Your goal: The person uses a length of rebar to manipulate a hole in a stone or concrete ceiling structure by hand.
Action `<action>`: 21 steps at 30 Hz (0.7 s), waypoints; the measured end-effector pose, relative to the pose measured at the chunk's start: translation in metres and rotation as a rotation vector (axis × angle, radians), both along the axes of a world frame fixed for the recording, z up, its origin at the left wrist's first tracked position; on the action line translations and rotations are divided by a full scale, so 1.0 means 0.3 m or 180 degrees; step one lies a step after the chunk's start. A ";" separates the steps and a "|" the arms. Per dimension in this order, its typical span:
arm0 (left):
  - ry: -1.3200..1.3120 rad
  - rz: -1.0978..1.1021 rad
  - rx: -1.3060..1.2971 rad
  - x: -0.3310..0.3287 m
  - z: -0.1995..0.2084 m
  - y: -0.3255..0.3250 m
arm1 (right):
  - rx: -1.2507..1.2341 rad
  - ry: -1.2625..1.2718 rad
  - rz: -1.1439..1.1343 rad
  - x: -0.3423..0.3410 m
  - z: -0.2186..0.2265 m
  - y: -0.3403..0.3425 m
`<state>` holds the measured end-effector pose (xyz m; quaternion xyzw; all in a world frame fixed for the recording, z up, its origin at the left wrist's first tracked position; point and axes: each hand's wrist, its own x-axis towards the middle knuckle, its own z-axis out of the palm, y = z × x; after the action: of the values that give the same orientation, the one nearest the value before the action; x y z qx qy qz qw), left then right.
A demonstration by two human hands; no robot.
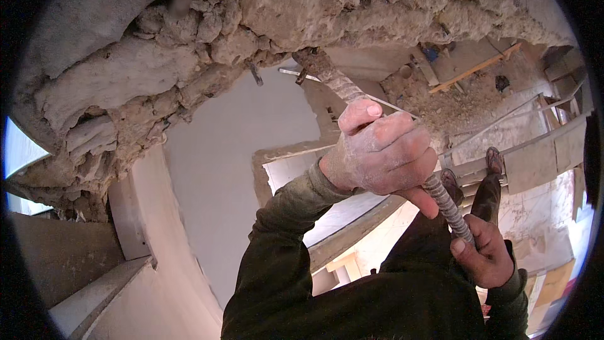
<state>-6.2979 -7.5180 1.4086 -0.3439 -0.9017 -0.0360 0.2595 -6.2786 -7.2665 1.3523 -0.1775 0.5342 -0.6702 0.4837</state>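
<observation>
A dusty, ribbed rod-like bar (448, 208) runs slantwise in front of me, its upper end wider and flatter. My left hand (387, 148), coated in pale dust, is closed round its middle. Lower down and to the right, my right hand (484, 253) wraps round the bar's bottom end. The bar's upper end reaches the lower edge of a rough, broken stone and mortar surface (283, 9). Whether the tip touches or sits in a gap there, I cannot tell. A short metal stub (256, 74) sticks out of that edge, left of the bar.
My sandalled feet (494, 160) stand on wooden planks (538, 157). Rubble (453, 97) and a loose timber length (476, 68) lie below at the far right. A smooth grey wall (233, 145) with a framed opening (292, 167) is on the left.
</observation>
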 end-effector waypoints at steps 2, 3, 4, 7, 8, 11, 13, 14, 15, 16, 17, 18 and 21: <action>-0.0063 -0.0040 -0.0024 0.010 0.003 -0.015 | 0.0068 -0.0069 0.0008 0.010 0.023 -0.014; -0.0122 -0.0073 -0.0050 0.015 0.003 -0.024 | 0.0097 -0.0170 -0.0009 0.019 0.023 -0.026; -0.0132 -0.0086 -0.0047 0.018 0.001 -0.033 | 0.0125 -0.0274 -0.0025 0.027 0.020 -0.037; -0.0194 -0.0178 -0.0309 0.034 0.031 -0.061 | 0.0096 -0.0119 -0.0104 0.073 0.020 -0.077; -0.0188 -0.0223 -0.0331 0.032 0.026 -0.066 | 0.0107 -0.0174 -0.0132 0.090 0.011 -0.086; -0.0642 -0.0241 -0.0835 0.050 0.060 -0.083 | 0.0032 -0.0142 -0.0278 0.131 -0.017 -0.121; -0.1098 -0.0201 -0.1326 0.054 0.068 -0.104 | -0.0023 -0.0120 -0.0337 0.159 -0.034 -0.151; -0.0941 -0.0362 -0.1160 0.052 0.062 -0.119 | -0.0059 -0.0092 -0.0390 0.174 -0.039 -0.168; -0.0780 -0.0528 -0.0995 0.047 0.056 -0.133 | -0.0095 -0.0061 -0.0450 0.192 -0.046 -0.186; -0.0778 -0.0529 -0.1002 0.044 0.053 -0.146 | -0.0102 -0.0059 -0.0453 0.229 -0.067 -0.215; -0.0654 -0.0665 -0.0950 0.040 0.051 -0.155 | -0.0120 0.0101 -0.0531 0.275 -0.093 -0.245; -0.0513 -0.0804 -0.0907 0.036 0.051 -0.165 | -0.0146 0.0278 -0.0615 0.283 -0.095 -0.269; -0.0871 -0.0617 -0.1389 0.068 0.039 -0.205 | -0.0206 -0.0033 -0.0496 0.254 -0.074 -0.295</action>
<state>-6.2775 -7.5796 1.4202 -0.4683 -0.8777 0.0883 0.0504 -6.2025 -7.3551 1.3302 -0.1473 0.5220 -0.7236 0.4268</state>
